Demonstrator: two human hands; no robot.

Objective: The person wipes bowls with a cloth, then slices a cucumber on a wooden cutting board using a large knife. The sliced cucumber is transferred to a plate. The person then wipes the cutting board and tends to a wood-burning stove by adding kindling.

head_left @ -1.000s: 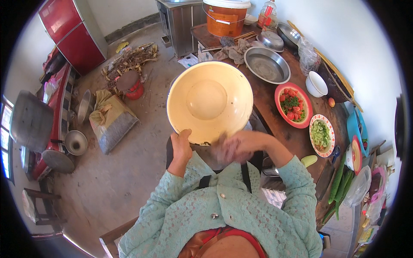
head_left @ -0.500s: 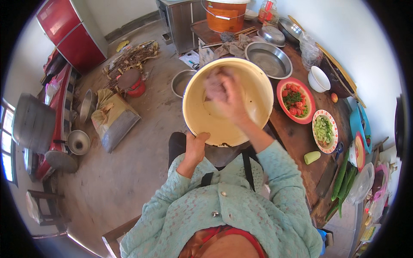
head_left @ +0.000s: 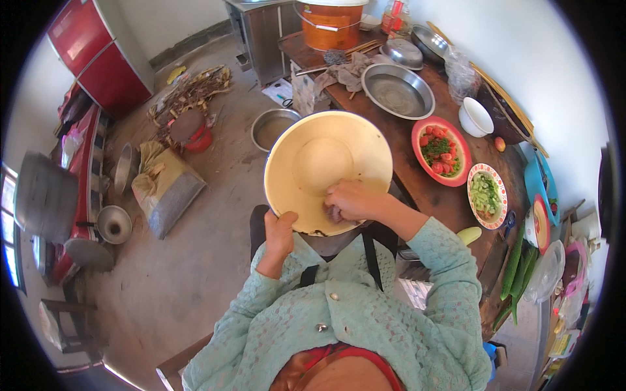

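Gripping the yellow basin (head_left: pixel 319 156) are left fingers (head_left: pixel 287 219); right fingers (head_left: pixel 344 195) clutch a greyish wad (head_left: pixel 333 214); metal pan (head_left: pixel 268 131), tomato plate (head_left: pixel 418 154) nearby.

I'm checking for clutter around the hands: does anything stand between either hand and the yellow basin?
Nothing visible blocks the left hand; it grips the rim of the basin directly. Under the right hand, inside the basin near the person, what looks like a crumpled cloth comes between.
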